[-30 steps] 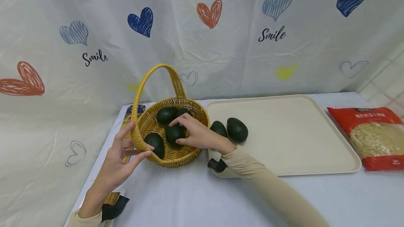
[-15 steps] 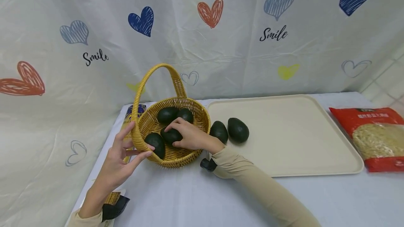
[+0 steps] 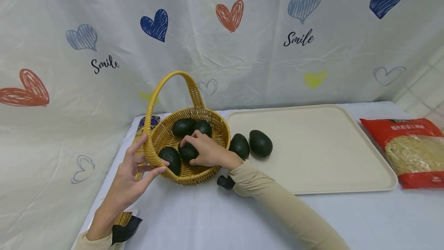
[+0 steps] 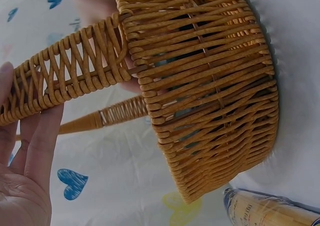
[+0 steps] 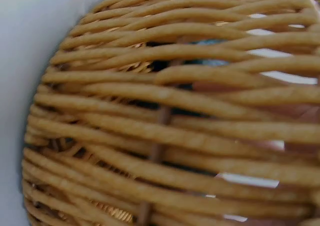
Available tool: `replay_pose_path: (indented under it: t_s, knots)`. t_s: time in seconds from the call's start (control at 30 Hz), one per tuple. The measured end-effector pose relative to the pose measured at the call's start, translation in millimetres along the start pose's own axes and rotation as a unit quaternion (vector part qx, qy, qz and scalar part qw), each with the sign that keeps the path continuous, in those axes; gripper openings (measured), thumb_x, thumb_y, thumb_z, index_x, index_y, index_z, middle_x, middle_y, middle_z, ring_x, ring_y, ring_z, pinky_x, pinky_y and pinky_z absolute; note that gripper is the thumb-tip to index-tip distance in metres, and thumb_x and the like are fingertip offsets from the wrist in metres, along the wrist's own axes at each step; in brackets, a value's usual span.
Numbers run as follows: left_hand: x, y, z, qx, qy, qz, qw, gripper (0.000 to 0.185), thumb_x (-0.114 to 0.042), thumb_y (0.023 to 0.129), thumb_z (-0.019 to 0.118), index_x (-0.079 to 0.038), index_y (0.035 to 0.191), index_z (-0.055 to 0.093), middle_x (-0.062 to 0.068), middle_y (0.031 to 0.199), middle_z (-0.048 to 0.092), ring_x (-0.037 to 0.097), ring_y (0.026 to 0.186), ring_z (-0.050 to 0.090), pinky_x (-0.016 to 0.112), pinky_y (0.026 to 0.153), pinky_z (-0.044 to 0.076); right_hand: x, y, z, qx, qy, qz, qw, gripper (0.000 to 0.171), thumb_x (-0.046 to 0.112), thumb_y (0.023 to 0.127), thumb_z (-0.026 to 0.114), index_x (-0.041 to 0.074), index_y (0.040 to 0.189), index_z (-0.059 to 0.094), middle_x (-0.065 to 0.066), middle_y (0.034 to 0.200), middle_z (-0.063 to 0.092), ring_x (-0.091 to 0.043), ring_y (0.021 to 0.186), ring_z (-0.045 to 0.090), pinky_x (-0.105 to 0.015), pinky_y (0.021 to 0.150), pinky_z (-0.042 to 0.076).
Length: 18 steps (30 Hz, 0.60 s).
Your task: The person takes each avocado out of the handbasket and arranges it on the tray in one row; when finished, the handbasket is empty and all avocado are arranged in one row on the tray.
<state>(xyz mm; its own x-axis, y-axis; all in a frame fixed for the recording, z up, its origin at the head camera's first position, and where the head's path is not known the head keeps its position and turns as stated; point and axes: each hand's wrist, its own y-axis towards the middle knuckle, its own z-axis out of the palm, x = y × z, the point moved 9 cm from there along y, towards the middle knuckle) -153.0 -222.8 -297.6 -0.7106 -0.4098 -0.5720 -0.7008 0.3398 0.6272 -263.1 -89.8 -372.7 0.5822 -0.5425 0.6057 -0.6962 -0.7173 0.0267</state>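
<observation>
Wicker basket (image 3: 194, 153): right hand (image 3: 204, 151) inside, fingers curled round 1 avocado (image 3: 188, 151); left hand (image 3: 133, 180) steadies the rim, fingers straight. Only head view shows the grip; wrist views show just weave.

The person wears long beige sleeves on 2 arms. The right sleeve (image 3: 277, 203) runs from the lower right of the head view toward its centre. A black wrist-mounted device (image 3: 225, 181) sits at that cuff; another black device (image 3: 126, 227) sits at the lower left cuff.
</observation>
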Motion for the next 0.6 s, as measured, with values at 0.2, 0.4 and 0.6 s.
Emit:
replay_pose_path:
  t_s: [0.2,0.4,0.6]
  knots:
    - [0.2,1.9,2.9,0.002,-0.01,0.001,0.9999,0.113,0.032,0.066,0.079,0.005,0.161,0.022,0.012,0.098,0.078,0.005,0.094,0.072,0.017,0.081,0.06,-5,-8,-5,0.006,0.01,0.029,1.0,0.047,0.013,0.092,0.083,0.016,0.133,0.061,-0.017,0.13,0.051,-0.034,0.117,0.054,-0.046,0.098,0.053]
    - [-0.2,3.1,3.6,0.002,-0.01,0.003,0.9999,0.113,0.033,0.066,0.078,0.006,0.16,0.022,0.013,0.097,0.078,0.004,0.095,0.072,0.017,0.081,0.06,-5,-19,-9,0.049,0.007,0.046,0.998,0.051,0.016,0.09,0.085,0.017,0.135,0.062,-0.014,0.124,0.055,-0.025,0.106,0.06,-0.039,0.092,0.055]
    - [-0.7,1.4,0.6,0.0,0.0,0.001,1.0,0.113,0.032,0.066,0.079,0.005,0.16,0.022,0.012,0.097,0.078,0.003,0.095,0.072,0.016,0.081,0.06,3,-23,-6,0.092,-0.009,0.044,0.995,0.057,0.015,0.089,0.087,0.017,0.139,0.06,-0.014,0.13,0.056,-0.023,0.109,0.06,-0.036,0.092,0.055]
